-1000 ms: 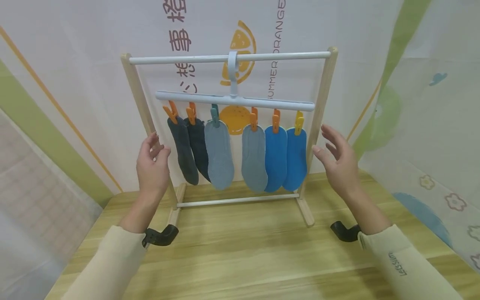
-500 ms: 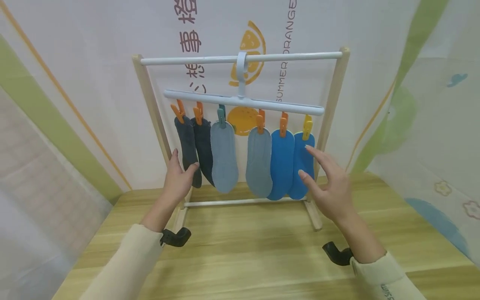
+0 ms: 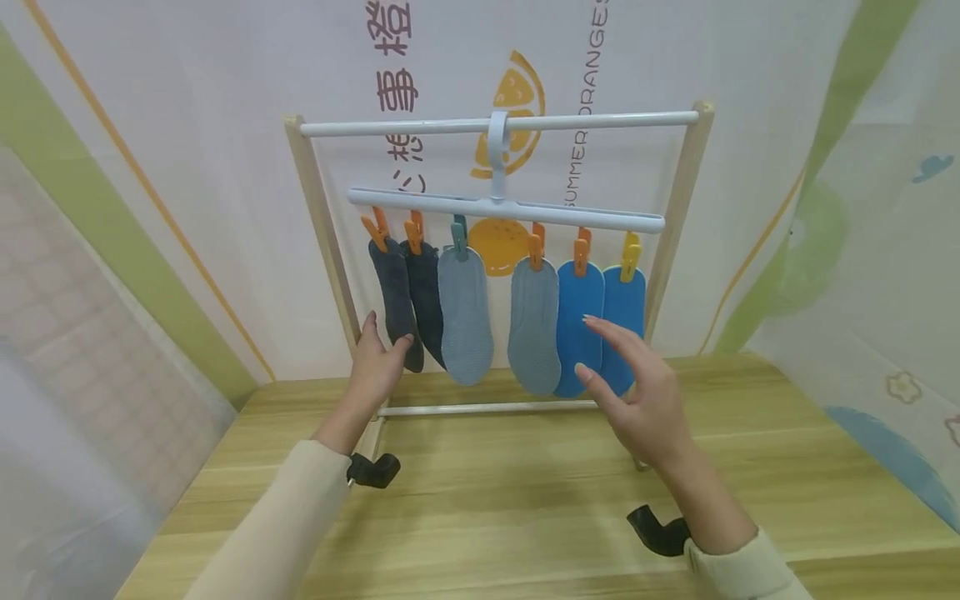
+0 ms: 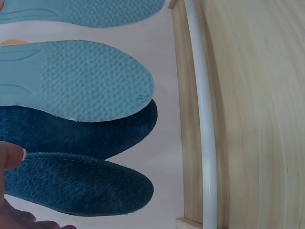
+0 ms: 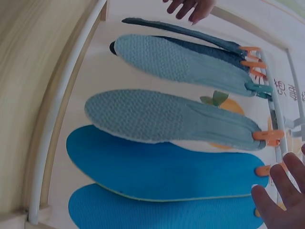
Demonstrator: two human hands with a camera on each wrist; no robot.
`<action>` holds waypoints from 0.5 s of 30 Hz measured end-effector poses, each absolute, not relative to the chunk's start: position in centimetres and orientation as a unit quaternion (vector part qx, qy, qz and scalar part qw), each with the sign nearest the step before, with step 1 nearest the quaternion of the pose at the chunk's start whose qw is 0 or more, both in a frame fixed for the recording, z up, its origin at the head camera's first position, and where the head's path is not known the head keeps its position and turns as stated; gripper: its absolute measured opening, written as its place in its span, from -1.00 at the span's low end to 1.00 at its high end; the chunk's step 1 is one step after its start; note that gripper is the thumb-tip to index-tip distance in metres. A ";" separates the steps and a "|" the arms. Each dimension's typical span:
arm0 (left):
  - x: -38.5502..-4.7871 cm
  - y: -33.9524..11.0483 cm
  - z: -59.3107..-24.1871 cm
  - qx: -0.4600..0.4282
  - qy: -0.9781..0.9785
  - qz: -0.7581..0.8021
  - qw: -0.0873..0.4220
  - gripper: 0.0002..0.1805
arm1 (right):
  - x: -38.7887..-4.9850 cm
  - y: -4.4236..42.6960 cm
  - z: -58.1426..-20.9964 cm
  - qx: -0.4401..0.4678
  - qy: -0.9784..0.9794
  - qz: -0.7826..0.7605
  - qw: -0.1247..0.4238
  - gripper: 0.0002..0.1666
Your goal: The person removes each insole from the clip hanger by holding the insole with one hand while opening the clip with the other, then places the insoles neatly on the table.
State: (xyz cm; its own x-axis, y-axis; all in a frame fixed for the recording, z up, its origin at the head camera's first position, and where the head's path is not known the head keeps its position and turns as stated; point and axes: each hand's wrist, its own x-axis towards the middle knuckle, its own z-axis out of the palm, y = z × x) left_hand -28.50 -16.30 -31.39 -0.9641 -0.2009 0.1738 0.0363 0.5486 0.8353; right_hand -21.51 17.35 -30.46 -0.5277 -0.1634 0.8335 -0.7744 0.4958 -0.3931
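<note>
1. A wooden rack [image 3: 326, 233] with a white top rod [image 3: 405, 127] and a white lower rod [image 3: 465, 409] stands near the far edge of the table [image 3: 510, 517], between its far-left and far-right corners.
2. A pale hanger [image 3: 585, 217] hooks over the top rod, tilted, its left end higher than its right.
3. Six insoles hang below it in a row above the far part of the table: from the left, an outer dark insole [image 3: 392, 287], an inner dark insole [image 3: 426, 287], two grey insoles [image 3: 465, 321], an inner blue insole [image 3: 579, 292] and an outer blue insole [image 3: 626, 304].
4. Orange clips [image 3: 581, 254] hold both dark insoles, the right-hand grey one and the inner blue one; a teal clip [image 3: 459, 240] holds the other grey one and a yellow clip [image 3: 630, 260] the outer blue one.
5. The left hand [image 3: 378, 367] is at the lower part of the outer dark insole, thumb in front, fingers extended and parted around its left side; whether it touches cannot be told.
6. The right hand [image 3: 648, 408] is before the blue insoles, thumb and fingers well apart, gripping nothing.
7. Behind the rack hangs a white curtain [image 3: 660, 50] with orange prints.
</note>
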 end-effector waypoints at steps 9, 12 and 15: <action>-29.0 -16.2 -31.3 0.033 -0.868 -0.475 0.143 -0.10 | -21.0 15.4 -31.3 0.321 -0.778 0.420 0.340 -0.38; -28.9 -16.0 -31.1 0.034 -0.867 -0.474 0.150 -0.10 | -21.0 14.5 -31.6 0.323 -0.784 0.420 0.325 -0.41; -28.8 -15.8 -30.8 0.037 -0.867 -0.475 0.149 -0.09 | -21.0 13.6 -31.8 0.326 -0.788 0.422 0.308 -0.44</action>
State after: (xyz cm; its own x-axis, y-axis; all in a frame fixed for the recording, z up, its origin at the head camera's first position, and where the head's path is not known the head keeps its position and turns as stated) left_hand -28.76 -15.84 -30.80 -0.9528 -0.2061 0.2227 0.0767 0.5465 0.8339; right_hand -20.97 13.60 -31.79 -0.5983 -0.2538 0.7600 -0.7731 0.4323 -0.4642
